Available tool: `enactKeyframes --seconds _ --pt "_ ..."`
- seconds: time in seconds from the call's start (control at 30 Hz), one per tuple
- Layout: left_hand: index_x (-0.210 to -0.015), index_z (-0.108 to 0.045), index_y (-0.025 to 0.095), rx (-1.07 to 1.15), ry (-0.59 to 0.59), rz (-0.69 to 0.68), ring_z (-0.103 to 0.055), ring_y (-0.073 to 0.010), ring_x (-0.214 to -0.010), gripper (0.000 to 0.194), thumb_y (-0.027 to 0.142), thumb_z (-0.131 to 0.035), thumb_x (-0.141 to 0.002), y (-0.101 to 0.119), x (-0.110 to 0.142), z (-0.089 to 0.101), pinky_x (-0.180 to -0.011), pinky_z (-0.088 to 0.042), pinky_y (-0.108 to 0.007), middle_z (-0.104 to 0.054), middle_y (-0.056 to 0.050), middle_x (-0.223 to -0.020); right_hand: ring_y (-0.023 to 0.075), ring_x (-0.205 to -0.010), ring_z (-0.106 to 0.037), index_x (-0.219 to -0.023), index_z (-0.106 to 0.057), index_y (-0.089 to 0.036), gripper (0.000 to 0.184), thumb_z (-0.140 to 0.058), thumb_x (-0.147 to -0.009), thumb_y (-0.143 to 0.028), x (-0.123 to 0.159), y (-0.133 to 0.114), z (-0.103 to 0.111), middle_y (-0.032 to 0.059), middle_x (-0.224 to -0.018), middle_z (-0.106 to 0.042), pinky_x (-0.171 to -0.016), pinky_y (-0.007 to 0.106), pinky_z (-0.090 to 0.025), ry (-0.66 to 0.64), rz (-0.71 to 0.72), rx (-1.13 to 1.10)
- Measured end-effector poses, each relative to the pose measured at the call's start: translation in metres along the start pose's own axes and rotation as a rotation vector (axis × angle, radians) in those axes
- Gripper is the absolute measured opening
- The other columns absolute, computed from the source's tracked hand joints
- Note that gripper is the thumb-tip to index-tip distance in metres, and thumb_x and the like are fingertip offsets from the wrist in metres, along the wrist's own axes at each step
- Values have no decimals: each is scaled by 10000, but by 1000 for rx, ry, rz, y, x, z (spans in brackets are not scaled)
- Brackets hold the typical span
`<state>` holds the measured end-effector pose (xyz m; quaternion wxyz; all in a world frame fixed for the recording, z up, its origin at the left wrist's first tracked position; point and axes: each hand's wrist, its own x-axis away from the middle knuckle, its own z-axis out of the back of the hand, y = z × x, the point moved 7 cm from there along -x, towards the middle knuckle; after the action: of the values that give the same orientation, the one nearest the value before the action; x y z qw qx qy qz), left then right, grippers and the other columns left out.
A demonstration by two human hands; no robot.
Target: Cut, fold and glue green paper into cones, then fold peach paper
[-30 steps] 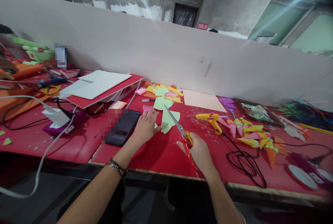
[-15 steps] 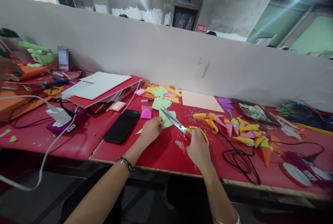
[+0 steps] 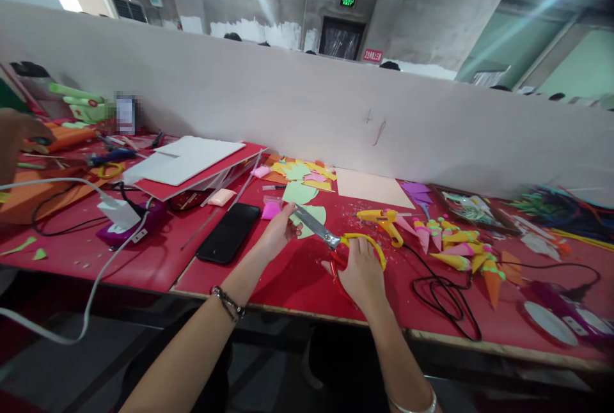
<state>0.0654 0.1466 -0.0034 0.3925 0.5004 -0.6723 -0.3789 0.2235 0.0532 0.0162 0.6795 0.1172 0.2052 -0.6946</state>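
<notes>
My right hand [image 3: 359, 272] grips red-and-yellow scissors [image 3: 330, 240] by the handles, blades pointing left over a light green paper piece [image 3: 311, 216] on the red table [image 3: 144, 259]. My left hand [image 3: 277, 231] pinches the edge of that green piece beside the blade tips. More cut paper shapes in green, yellow and pink [image 3: 300, 173] lie just behind.
A black phone [image 3: 229, 232] lies left of my left hand. A yellow glue gun [image 3: 386, 219] and several paper cones [image 3: 460, 250] sit to the right with a black cord [image 3: 446, 298]. White boards on a red folder [image 3: 185, 160], a charger [image 3: 118, 213] and another person's hand [image 3: 14, 138] are at left.
My right hand turned the scissors from upright-diagonal to nearly flat, pointing left. My left hand went from flat on the paper to pinching it. The view shifted slightly.
</notes>
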Motion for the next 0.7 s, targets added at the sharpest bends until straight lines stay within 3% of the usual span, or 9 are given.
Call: enactKeyframes --seconds 0.13,0.37,0.6,0.7 --pt "-731 -560 133 -150 -14 -71 -416 -37 -446 259 278 -698 -567 -3 -3 5 -440 -326 -142 -485 51 -530 262 -917 -464 -1006 -446 -144 524 -591 -650 -500 1 -2 0 106 -967 -493 -734 336 -401 -6 13 21" --pt "-656 -567 125 -256 12 -100 -409 -49 -424 205 310 -638 -602 1 -11 20 -456 -341 -172 -449 61 -461 261 -929 -460 -1035 -435 -151 456 -570 -692 -419 0 -5 0 112 -988 -487 -748 350 -390 -3 37 40" --pt "-678 -535 126 -251 145 -201 -406 -45 -490 165 282 -589 -674 24 -11 55 -514 -360 -165 -462 57 -516 268 -931 -465 -1015 -452 -151 433 -578 -682 -397 0 1 -3 115 -981 -489 -736 351 -394 -30 10 41" --pt "-696 -543 125 -252 162 -216 -407 -44 -499 168 282 -599 -676 26 -9 62 -524 -363 -160 -456 62 -513 273 -937 -470 -1003 -463 -148 446 -581 -671 -422 0 3 -7 116 -979 -493 -728 352 -400 -60 -4 44"
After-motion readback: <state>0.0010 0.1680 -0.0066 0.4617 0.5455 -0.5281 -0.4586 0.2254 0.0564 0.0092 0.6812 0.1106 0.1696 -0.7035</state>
